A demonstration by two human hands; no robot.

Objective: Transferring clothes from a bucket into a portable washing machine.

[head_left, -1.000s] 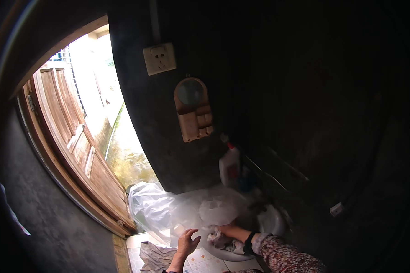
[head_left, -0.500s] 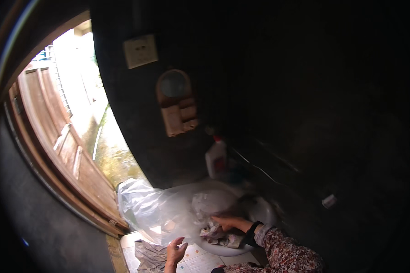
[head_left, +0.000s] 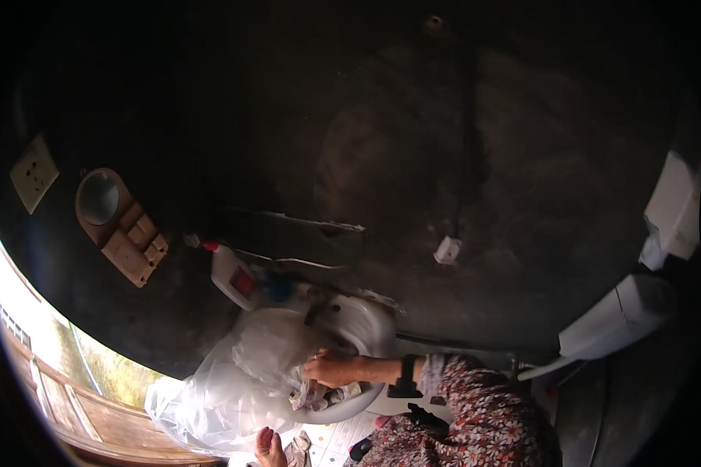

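Observation:
My right hand (head_left: 333, 369), with a dark band at the wrist, is closed over the white washbasin (head_left: 378, 323). Its fingers grip a crumpled pale patterned piece (head_left: 308, 395), cloth or plastic, hanging at the basin's near side. A large clear plastic bag (head_left: 222, 401) spreads left of that hand and covers part of the basin. Low in the picture, my left hand (head_left: 269, 447) is raised with its fingers apart and nothing in it. Beside it a greyish cloth (head_left: 297, 449) shows near the tiled floor.
A white bottle (head_left: 234, 276) with a red cap stands behind the basin. On the dark wall hang a brown holder with a round mirror (head_left: 99, 198) and a socket plate (head_left: 34, 173). A white cistern (head_left: 615, 315) is at the right, a wooden door (head_left: 109, 428) at the lower left.
The view has swung right, bringing the cistern in and shifting the doorway to the lower left. My right hand has closed on the crumpled piece; my left hand sits lower in the picture.

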